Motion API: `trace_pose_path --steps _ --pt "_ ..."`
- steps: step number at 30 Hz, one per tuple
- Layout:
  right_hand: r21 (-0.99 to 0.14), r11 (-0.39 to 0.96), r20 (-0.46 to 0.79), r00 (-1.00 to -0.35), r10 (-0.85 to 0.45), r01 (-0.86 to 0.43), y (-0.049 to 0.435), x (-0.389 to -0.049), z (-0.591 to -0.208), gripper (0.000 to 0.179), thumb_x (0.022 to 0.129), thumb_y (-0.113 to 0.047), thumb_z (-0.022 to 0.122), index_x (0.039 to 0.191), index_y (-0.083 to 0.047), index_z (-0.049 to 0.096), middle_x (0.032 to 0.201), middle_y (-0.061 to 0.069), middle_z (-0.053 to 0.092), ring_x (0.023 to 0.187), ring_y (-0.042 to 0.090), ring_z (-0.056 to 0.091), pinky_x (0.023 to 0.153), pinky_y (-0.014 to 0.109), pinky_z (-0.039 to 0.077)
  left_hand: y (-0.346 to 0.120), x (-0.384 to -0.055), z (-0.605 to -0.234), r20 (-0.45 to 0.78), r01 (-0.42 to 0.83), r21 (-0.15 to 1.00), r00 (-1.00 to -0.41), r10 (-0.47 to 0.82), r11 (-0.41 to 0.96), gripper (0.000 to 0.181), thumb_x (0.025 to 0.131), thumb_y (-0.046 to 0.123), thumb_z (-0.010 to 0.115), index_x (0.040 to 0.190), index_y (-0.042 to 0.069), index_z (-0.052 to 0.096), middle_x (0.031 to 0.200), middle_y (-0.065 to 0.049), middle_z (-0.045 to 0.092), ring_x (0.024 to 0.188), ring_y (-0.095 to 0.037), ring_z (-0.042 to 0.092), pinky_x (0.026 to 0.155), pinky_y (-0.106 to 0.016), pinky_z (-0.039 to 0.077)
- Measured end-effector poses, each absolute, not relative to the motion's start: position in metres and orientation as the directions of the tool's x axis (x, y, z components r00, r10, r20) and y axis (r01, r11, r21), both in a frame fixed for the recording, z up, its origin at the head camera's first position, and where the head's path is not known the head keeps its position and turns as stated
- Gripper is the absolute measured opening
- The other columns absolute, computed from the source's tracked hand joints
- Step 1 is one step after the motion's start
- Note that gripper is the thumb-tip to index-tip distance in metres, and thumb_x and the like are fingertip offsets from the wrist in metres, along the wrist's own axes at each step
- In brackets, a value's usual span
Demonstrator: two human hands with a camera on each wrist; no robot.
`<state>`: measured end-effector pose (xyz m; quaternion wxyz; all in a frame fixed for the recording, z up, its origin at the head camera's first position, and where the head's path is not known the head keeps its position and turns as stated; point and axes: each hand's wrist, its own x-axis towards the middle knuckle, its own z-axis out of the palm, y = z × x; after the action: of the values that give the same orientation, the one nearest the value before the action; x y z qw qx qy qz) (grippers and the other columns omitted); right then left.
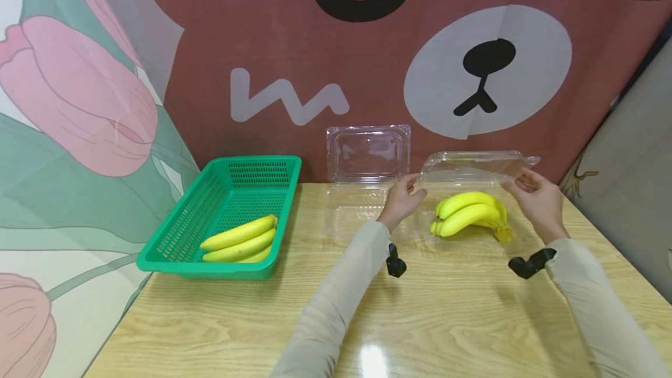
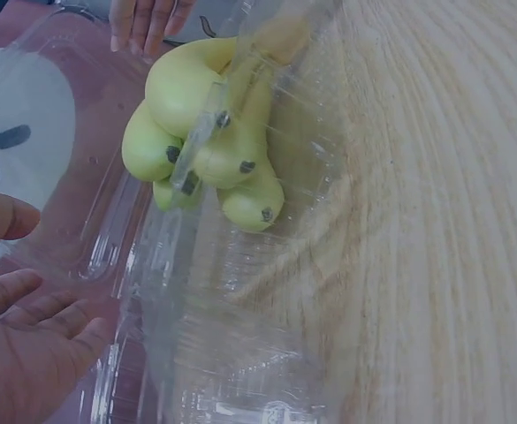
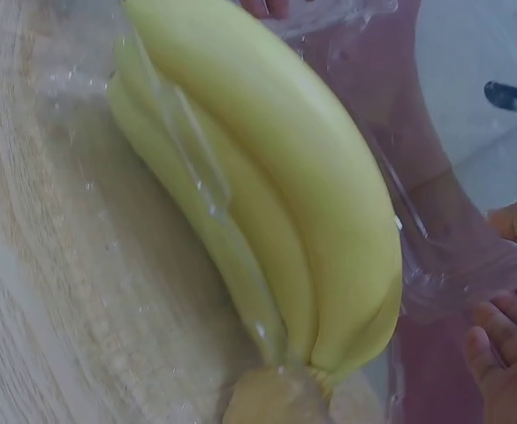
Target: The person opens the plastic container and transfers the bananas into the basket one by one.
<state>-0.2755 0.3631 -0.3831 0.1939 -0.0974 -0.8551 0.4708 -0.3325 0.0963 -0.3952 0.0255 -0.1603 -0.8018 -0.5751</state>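
Observation:
A bunch of yellow bananas point(image 1: 469, 214) lies in the base of a clear plastic clamshell box on the right side of the table. Its hinged lid point(image 1: 472, 167) stands raised behind the fruit. At the lid's right corner, my right hand point(image 1: 541, 200) pinches the plastic between thumb and fingers, as the right wrist view shows. My left hand point(image 1: 403, 198) is at the lid's left edge, fingers fairly straight and thumb apart. In the left wrist view the dark-tipped ends of the bananas point(image 2: 205, 132) face the camera through the clear plastic.
A second clear clamshell box point(image 1: 368, 153) stands with its lid up, left of my left hand. Farther left, a green plastic basket point(image 1: 286, 209) holds several bananas point(image 1: 241, 241). A printed cloth point(image 1: 294, 28) hangs behind the wooden table point(image 1: 420, 319).

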Motion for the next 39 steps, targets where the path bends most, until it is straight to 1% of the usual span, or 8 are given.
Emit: trace_pose_path --steps 10,14,16,18,21,25,32,39 --pt "-0.815 0.577 0.237 -0.936 0.259 -0.046 0.371 -0.278 -0.391 0.072 0.095 -0.038 0.059 0.149 0.001 0.031 0.143 0.029 0.04 0.126 0.043 0.044 0.081 0.008 0.044 0.097 -0.335 -0.403 0.211 0.277 0.913 -0.949 0.233 0.301 0.045 0.093 0.014 0.063 0.134 0.001 0.053 0.133 -0.017 0.055 0.119 -0.031 0.056 0.095 -0.026 0.045" --pt "-0.77 0.638 0.218 -0.945 0.245 -0.012 0.371 -0.277 -0.393 0.071 0.096 -0.042 0.056 0.146 0.004 0.036 0.138 0.031 0.045 0.123 0.046 0.046 0.094 0.037 0.048 0.097 -0.334 -0.404 0.196 0.265 0.904 -0.954 0.225 0.334 0.041 0.094 0.018 0.062 0.132 0.004 0.056 0.132 -0.014 0.057 0.118 -0.029 0.056 0.095 -0.029 0.046" --pt "-0.724 0.69 0.218 -0.948 0.23 0.0 0.371 -0.278 -0.393 0.068 0.096 -0.042 0.056 0.141 0.009 0.042 0.133 0.032 0.049 0.119 0.048 0.048 0.094 0.054 0.044 0.097 -0.335 -0.404 0.202 0.27 0.899 -0.954 0.221 0.345 0.037 0.095 0.022 0.061 0.128 0.006 0.059 0.13 -0.012 0.058 0.117 -0.027 0.056 0.095 -0.028 0.045" --pt "-0.679 0.734 0.23 -0.95 0.211 -0.001 0.371 -0.278 -0.393 0.064 0.096 -0.039 0.056 0.134 0.012 0.048 0.127 0.034 0.052 0.115 0.049 0.049 0.093 0.061 0.04 0.097 -0.336 -0.405 0.212 0.277 0.897 -0.954 0.214 0.344 0.033 0.096 0.025 0.06 0.124 0.007 0.063 0.128 -0.01 0.06 0.117 -0.025 0.057 0.095 -0.027 0.045" --pt "-0.659 0.752 0.229 -0.953 0.2 -0.001 0.375 -0.282 -0.397 0.064 0.097 -0.039 0.055 0.134 0.012 0.048 0.127 0.033 0.052 0.115 0.049 0.05 0.088 0.059 0.044 0.097 -0.336 -0.405 0.228 0.284 0.902 -0.953 0.201 0.325 0.031 0.097 0.028 0.059 0.119 0.006 0.065 0.123 -0.01 0.063 0.113 -0.022 0.06 0.092 -0.025 0.047" --pt "-0.723 0.691 0.195 -0.957 0.214 0.007 0.375 -0.282 -0.397 0.067 0.097 -0.039 0.054 0.143 0.007 0.039 0.135 0.031 0.048 0.12 0.047 0.047 0.088 0.056 0.046 0.096 -0.337 -0.406 0.236 0.283 0.912 -0.954 0.183 0.298 0.03 0.098 0.029 0.059 0.116 0.007 0.067 0.115 -0.009 0.067 0.106 -0.019 0.063 0.087 -0.024 0.049" --pt "-0.75 0.662 0.199 -0.957 0.21 -0.01 0.367 -0.279 -0.392 0.064 0.099 -0.032 0.053 0.145 0.008 0.035 0.138 0.031 0.045 0.122 0.047 0.045 0.094 0.056 0.042 0.095 -0.338 -0.403 0.224 0.252 0.927 -0.966 0.129 0.277 0.027 0.095 0.022 0.061 0.115 0.004 0.067 0.104 -0.007 0.071 0.099 -0.018 0.066 0.08 -0.024 0.051" --pt "-0.788 0.616 0.168 -0.958 0.234 0.012 0.365 -0.281 -0.394 0.069 0.098 -0.035 0.053 0.148 0.006 0.03 0.142 0.029 0.041 0.125 0.045 0.044 0.097 0.054 0.041 0.098 -0.335 -0.4 0.153 0.176 0.957 -0.982 0.115 0.229 0.036 0.093 0.018 0.063 0.124 -0.001 0.058 0.112 -0.015 0.067 0.105 -0.025 0.064 0.085 -0.03 0.052"
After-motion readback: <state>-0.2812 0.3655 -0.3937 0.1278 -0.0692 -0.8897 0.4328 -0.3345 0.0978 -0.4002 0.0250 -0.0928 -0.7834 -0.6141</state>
